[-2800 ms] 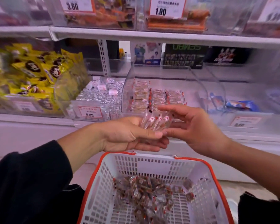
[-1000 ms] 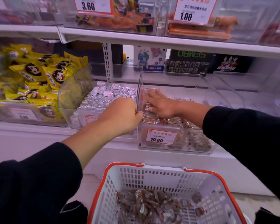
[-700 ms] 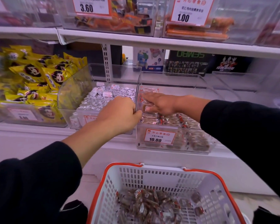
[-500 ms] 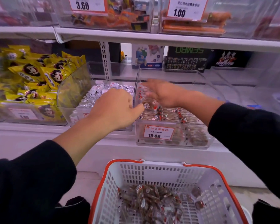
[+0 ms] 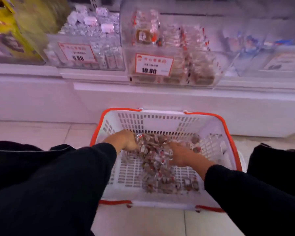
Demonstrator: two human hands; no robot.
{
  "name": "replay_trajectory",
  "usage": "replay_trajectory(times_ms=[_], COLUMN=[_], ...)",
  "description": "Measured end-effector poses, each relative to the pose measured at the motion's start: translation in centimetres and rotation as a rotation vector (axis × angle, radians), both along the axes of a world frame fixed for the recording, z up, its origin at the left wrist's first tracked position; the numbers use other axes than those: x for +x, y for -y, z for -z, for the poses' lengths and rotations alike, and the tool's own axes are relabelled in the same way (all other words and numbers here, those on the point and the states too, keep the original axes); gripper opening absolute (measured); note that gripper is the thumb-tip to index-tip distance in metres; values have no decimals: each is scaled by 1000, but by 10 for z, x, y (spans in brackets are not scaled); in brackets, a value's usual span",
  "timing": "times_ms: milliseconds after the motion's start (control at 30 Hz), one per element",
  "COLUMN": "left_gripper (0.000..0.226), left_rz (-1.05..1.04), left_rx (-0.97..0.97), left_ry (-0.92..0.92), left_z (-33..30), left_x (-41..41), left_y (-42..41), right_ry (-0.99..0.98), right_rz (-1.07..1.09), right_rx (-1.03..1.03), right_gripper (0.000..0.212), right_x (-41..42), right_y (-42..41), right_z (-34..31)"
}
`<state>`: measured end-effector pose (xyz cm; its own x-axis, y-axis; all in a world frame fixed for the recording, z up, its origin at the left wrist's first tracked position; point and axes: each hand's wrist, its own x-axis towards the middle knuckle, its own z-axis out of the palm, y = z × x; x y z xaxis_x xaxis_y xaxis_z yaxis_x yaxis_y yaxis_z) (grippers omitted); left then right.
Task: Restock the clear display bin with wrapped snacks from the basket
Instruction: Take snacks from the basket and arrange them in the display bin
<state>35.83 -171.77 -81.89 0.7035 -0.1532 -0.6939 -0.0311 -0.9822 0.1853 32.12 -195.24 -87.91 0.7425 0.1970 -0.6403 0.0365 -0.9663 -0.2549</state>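
A white basket with an orange rim (image 5: 162, 118) stands on the floor below the shelf. A loose pile of clear-wrapped brown snacks (image 5: 154, 167) lies in it. Both my hands are down inside the basket. My left hand (image 5: 125, 142) curls round wrappers at the pile's far left edge. My right hand (image 5: 181, 155) digs its fingers into the pile from the right; the fingertips are buried among wrappers. Above, on the shelf, the clear display bin (image 5: 197, 73) with a 10.80 price tag (image 5: 154, 65) holds rows of the same snacks.
Left of that bin is another clear bin of silver-wrapped sweets (image 5: 92, 40), and yellow packets (image 5: 5, 31) fill the far left. A bin with blue packets (image 5: 255, 46) is on the right. The white shelf base (image 5: 160, 97) rises just behind the basket. My dark knees flank it.
Both hands have left the display bin and come down into the basket onto the snack pile. The view has tipped downward, so the upper shelves are out of sight.
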Motion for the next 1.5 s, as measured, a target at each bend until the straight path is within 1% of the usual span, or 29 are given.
replay_trajectory(times_ms=[33, 100, 133, 167, 233, 267, 300, 333, 367, 400, 433, 467, 500, 533, 567, 600, 633, 700, 767, 867, 933, 1000, 1033, 1067, 1167, 1200, 1300, 1400, 1500], left_gripper=[51, 82, 93, 99, 93, 87, 78, 73, 73, 78, 81, 79, 69, 58, 54, 60, 74, 98, 104, 83, 94, 108, 112, 109, 65, 58, 31, 44, 41], left_rz=[-109, -417, -547, -624, -658, -696, -770, -853, -914, -938, -930, -918, -913, -917, -912, -907, -902, -883, -838, -626, -530, -410, -338, -287, -307, -349, -438, -457, -497], left_rx=[-79, -216, -238, -231, -229, -287, -383, -478, -544, -572, -571, -556, -540, -524, -519, -524, -531, -546, -582, -576, -554, -501, -447, -408, -468, -487, -525, -561, -617], left_ry=[-22, -74, -43, 22, 155, 193, 211, 216, 211, 191, 164, 154, 166, 165, 147, 103, 51, -57, -188, -286, -343, -375, -372, -371, -358, -331, -183, -3, 124], left_z=[30, 77, 94, 108, 127, 135, 141, 145, 149, 152, 158, 163, 168, 171, 171, 171, 171, 170, 169, 164, 159, 156, 155, 155, 163, 166, 164, 153, 145], left_x=[-8, -25, -30, -31, -27, -22, -16, -11, -5, 0, 4, 8, 11, 13, 13, 13, 12, 11, 7, 1, -3, -8, -12, -16, -31, -33, -41, -45, -45], left_y=[2, 4, 4, 2, 0, -1, -1, 0, 1, 3, 6, 9, 11, 13, 16, 18, 20, 24, 31, 39, 37, 33, 32, 32, 34, 33, 29, 28, 29], right_ry=[-95, -149, -122, -76, 36, 78, 67, -10, -56, -36, -19, -10, -10, 25, 15, -29, -73, -100, -53, -32, -91, -159, -210, -263, -455, -485, -466, -431, -357], right_rz=[111, 371, 473, 538, 665, 738, 834, 846, 760, 651, 674, 590, 579, 511, 434, 366, 317, 231, 155, 56, 52, 126, 192, 283, 567, 633, 716, 751, 747], right_rx=[-7, 68, 111, 140, 131, 165, 255, 352, 396, 390, 399, 355, 361, 271, 208, 175, 165, 108, 38, 73, 172, 232, 272, 329, 503, 543, 561, 496, 470], right_gripper=[97, 114, 120, 125, 125, 122, 117, 106, 89, 75, 76, 92, 111, 124, 133, 139, 145, 146, 136, 100, 64, 16, 19, 22, 9, 9, 8, 8, 14], right_x=[-10, -24, -28, -28, -18, -10, 1, 11, 20, 25, 36, 36, 35, 35, 36, 36, 37, 34, 29, 26, 29, 30, 29, 26, 15, 13, 7, 5, 6], right_y=[16, 42, 51, 58, 57, 53, 47, 38, 28, 21, 15, 9, 1, -11, -17, -21, -23, -26, -27, -20, -10, 3, 11, 19, 36, 38, 40, 36, 32], right_z=[24, 56, 68, 78, 88, 90, 92, 90, 89, 96, 104, 107, 112, 111, 109, 107, 109, 110, 113, 113, 105, 98, 94, 93, 82, 82, 75, 69, 65])
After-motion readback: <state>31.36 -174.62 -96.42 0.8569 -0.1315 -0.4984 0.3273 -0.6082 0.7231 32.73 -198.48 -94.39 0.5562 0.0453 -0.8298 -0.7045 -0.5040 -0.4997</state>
